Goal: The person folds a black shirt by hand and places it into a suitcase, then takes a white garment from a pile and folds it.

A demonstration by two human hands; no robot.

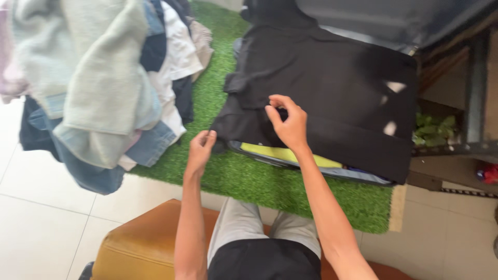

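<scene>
Nearest, the left hand pinches the lower corner of a folded black cloth garment lying on a green artificial-grass mat. Just beyond, the right hand rests on the garment, fingers apparently pinching a fold. Farther left sits a heap of mixed clothes.

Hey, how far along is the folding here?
Done: folded clothes lie stacked under the black garment. In hand: the right hand pinches that garment's fabric and the left hand grips its corner. Left: a heap of clothes beside it on the green mat.
</scene>
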